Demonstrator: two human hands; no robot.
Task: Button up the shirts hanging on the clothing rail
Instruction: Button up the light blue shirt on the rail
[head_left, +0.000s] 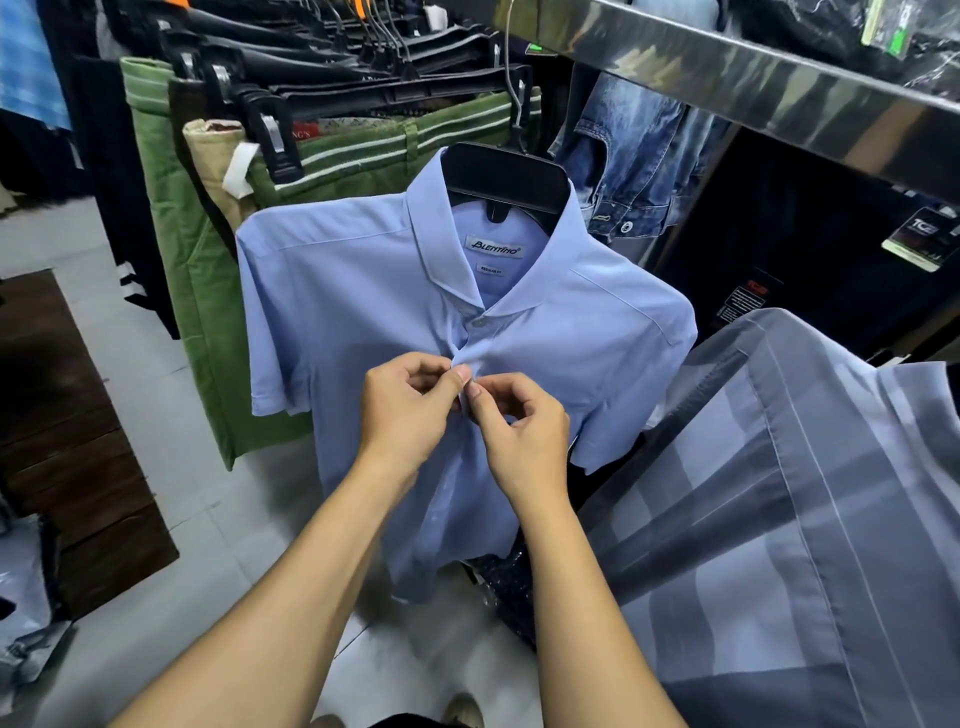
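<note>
Left hand (410, 410) and right hand (519, 431) pinched the shirt (363, 291) front below its fastened button (478, 322); a hard tug risked pulling it off the hanger (504, 176).

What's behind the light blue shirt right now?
Green trousers and a beige pair on clip hangers at its left, a denim jacket at its right. Whatever hangs directly behind the shirt is covered.

Even, cool light falls bright on the pale blue shirt (363, 291) with only soft shadows, glare streaks the steel shelf edge (727, 62) (top right), the recess (779, 234) beneath is dark, and wide-angle distortion bends the frame's edges.
</note>
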